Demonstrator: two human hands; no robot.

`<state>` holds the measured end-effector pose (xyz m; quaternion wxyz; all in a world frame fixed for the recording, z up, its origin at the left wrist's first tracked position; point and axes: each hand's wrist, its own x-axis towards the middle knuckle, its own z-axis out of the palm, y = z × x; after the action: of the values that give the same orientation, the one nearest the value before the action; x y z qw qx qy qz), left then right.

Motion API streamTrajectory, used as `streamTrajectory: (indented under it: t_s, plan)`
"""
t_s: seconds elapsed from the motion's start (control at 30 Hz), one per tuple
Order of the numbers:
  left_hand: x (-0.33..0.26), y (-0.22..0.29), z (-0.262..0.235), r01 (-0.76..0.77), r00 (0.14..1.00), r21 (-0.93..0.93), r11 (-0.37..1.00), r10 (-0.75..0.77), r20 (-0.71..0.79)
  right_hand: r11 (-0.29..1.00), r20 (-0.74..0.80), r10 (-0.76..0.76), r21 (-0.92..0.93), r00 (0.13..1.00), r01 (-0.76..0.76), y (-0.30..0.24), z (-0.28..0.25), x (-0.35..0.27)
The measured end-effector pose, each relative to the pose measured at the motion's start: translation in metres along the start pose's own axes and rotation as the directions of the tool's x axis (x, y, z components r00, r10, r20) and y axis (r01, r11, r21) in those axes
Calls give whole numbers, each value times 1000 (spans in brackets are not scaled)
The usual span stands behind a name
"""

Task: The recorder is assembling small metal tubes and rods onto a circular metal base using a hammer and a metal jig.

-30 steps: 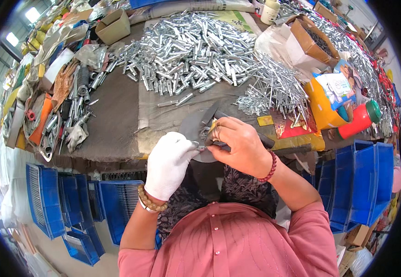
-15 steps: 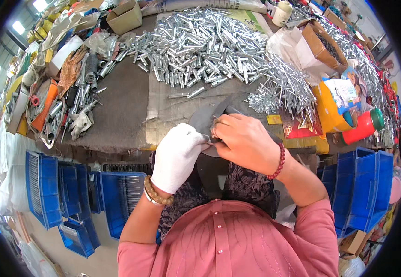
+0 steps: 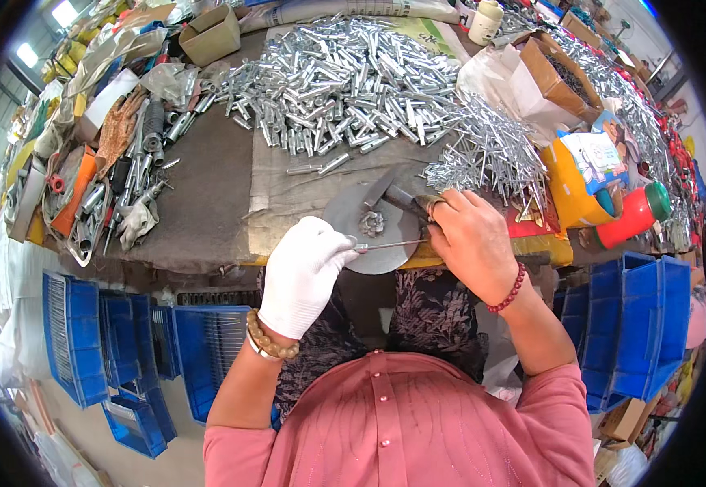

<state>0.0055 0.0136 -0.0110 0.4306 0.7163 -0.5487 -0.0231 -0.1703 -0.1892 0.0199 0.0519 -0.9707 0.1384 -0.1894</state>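
Observation:
My left hand (image 3: pixel 308 272), in a white glove, pinches the sleeve end of a thin metal rod (image 3: pixel 393 244). The rod lies level above the near part of a round grey metal plate (image 3: pixel 341 213), its far tip reaching my right fingers. A small lumpy metal piece (image 3: pixel 373 223) sits mid-plate. My bare right hand (image 3: pixel 474 239) is closed around the dark handle of a hammer (image 3: pixel 379 188), whose head is over the plate's far edge. Whether the right fingers also grip the rod's tip is unclear. Beyond lie a heap of silver metal sleeves (image 3: pixel 353 89) and a pile of thin metal pins (image 3: pixel 491 158).
Tools and a stained glove (image 3: pixel 121 122) crowd the bench's left. At right are a cardboard box (image 3: pixel 560 77), a yellow bag (image 3: pixel 572 183) and a red jar (image 3: pixel 629 217). Blue bins (image 3: pixel 198 357) with rods stand below left; more blue bins (image 3: pixel 637 325) stand right.
My hands have drawn apart, the right one moving rightward. The rod now shows between them, and the plate, its centre piece and the hammer are more exposed.

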Motion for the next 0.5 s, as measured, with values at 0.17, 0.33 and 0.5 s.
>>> streamTrajectory:
  t_s: [0.17, 0.33, 0.5]
  plan:
    - [0, 0, -2, 45, 999, -10, 999, -44, 19, 956, -194, 86, 293, 977, -26, -5, 1, -21]
    - [1, 2, -1, 14, 1000, 9, 1000, -14, 10, 968, -217, -62, 223, 974, 111, -14, -5, -42]
    - [1, 0, 1, 32, 999, 9, 999, -32, 10, 950, -155, -129, 262, 979, 166, -18, -7, -41]
